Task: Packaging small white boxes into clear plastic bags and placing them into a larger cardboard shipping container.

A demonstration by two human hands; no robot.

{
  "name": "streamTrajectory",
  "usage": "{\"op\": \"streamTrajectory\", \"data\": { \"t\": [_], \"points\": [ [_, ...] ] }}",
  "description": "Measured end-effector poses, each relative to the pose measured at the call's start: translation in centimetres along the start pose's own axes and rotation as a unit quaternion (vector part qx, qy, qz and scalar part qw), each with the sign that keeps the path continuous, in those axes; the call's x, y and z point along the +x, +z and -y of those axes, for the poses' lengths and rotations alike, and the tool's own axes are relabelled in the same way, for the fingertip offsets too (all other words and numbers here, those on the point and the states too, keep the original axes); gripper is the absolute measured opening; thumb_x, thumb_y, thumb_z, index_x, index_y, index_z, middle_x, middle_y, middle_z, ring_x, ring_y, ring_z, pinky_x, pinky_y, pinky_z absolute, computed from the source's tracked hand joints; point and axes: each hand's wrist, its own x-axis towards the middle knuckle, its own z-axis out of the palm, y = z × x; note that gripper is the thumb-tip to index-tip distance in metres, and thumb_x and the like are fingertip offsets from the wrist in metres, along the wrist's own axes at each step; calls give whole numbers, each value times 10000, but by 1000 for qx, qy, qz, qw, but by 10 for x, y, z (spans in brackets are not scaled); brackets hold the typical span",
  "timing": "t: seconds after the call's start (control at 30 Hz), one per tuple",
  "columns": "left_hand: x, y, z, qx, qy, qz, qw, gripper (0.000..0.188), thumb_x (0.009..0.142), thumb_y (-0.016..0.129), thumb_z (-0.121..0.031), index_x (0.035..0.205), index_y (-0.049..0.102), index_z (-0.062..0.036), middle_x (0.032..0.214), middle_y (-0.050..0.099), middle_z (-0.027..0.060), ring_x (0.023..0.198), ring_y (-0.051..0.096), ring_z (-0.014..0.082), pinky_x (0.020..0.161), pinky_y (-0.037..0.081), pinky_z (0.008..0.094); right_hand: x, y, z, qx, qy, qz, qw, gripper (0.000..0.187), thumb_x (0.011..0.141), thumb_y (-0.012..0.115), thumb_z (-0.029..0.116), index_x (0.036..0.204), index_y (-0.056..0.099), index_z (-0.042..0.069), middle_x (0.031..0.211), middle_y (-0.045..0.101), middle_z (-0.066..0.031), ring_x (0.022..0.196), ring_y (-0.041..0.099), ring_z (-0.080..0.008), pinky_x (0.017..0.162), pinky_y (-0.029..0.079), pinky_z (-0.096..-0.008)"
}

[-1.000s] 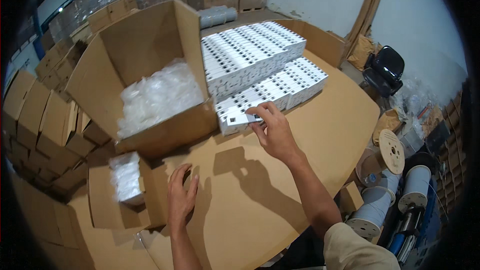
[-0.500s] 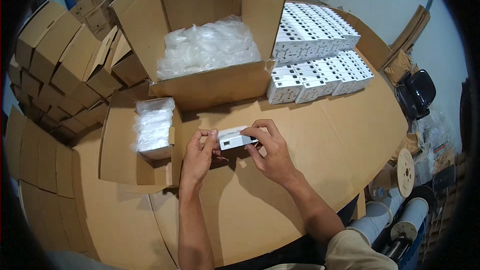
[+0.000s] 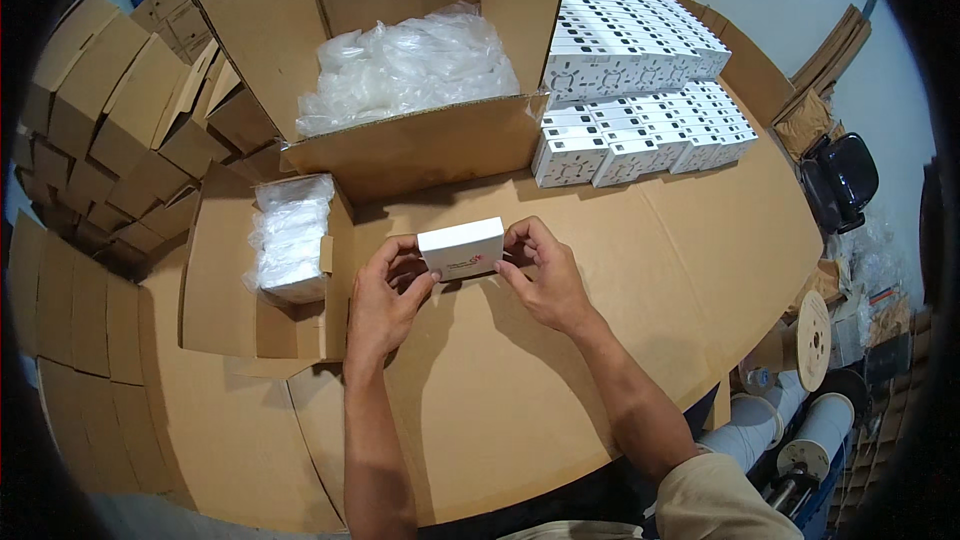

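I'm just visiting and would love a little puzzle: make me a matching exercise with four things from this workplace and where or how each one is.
Things:
1. white box
2. clear plastic
3. chair
4. small carton

Descriptions:
A. black, on the right side of the view
B. open, with wrapped packs inside
C. held between the left hand and right hand
D. heaped inside the large carton

Pairs: 1-C, 2-D, 3-A, 4-B

Pale wall (image 3: 730, 5); black chair (image 3: 845, 175)
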Motion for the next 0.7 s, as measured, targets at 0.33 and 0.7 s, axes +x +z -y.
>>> {"op": "streamTrajectory", "data": {
  "t": [0.33,0.7],
  "points": [
    [1,0,4,37,24,16,999,327,869,729,65,1158,586,14,1072,711,97,1065,686,179,951,544,327,1,-4,-4,-22,30,29,999,302,878,678,-51,1122,509,3,1057,689,-175,1045,699,-273,938,547,-384],
    [1,-2,5,62,-2,22,998,309,859,743,40,1129,597,6,1052,697,86,1027,676,171,938,547,335,0,-6,1,-35,43,44,998,306,876,682,-47,1119,505,6,1032,681,-159,1017,696,-248,903,535,-371]
  ]
}}
